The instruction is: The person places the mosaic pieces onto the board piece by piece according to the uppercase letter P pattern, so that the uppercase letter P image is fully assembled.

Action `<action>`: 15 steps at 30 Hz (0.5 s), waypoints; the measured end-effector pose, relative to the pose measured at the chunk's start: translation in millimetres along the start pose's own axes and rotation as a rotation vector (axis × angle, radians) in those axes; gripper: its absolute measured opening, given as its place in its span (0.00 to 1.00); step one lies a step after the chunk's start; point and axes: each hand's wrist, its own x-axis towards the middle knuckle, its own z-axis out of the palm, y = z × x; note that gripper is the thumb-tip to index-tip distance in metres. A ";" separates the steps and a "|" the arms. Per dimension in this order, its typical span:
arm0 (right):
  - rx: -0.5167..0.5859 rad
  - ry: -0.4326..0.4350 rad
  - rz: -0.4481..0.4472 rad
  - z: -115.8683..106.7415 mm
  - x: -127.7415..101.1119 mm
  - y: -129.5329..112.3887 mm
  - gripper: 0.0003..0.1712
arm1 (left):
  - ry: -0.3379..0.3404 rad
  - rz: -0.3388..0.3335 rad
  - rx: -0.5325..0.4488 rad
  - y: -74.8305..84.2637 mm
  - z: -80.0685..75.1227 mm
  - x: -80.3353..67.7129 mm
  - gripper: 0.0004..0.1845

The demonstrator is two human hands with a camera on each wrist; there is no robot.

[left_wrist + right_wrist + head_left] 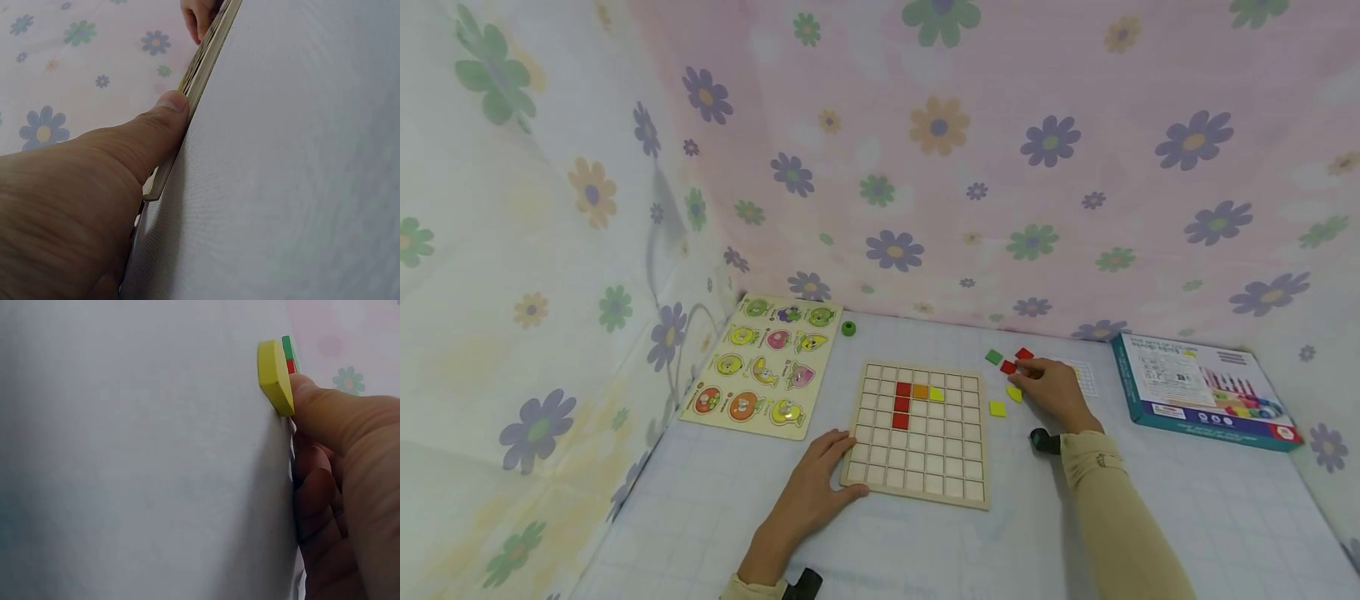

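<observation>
From the head camera, a wooden grid board (917,433) lies flat on the table (1150,517), squarely in front of the person. A few of its cells are filled: three red squares in a column, with an orange and a yellow piece beside the top one. The left hand (816,487) rests with its fingers spread and straight against the board's near left corner, steadying it and grasping nothing. The right hand (1056,390) is off to the right of the board, among the loose tiles: a green tile (994,357), two red tiles (1015,360) and a yellow curved tile (1014,393) just beside its fingers, with a yellow square tile (997,408) lying between hand and board. The loose pieces thus lie on the right-hand side, much nearer that hand than the left. A fruit peg puzzle (763,367) sits left of the board, and a game box (1202,390) lies well apart on the right.

The left wrist camera shows the thumb (165,115) pressed against the board's edge (200,62).

The right wrist camera shows the thumb (325,403) touching the yellow curved tile (275,375), with the other fingers curled below; whether they already pinch a tile cannot be told.
</observation>
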 end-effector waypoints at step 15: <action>-0.057 -0.070 -0.011 2.9 8.1 -2.9 0.26 | -0.006 -0.015 0.009 0.3 1.2 0.2 0.42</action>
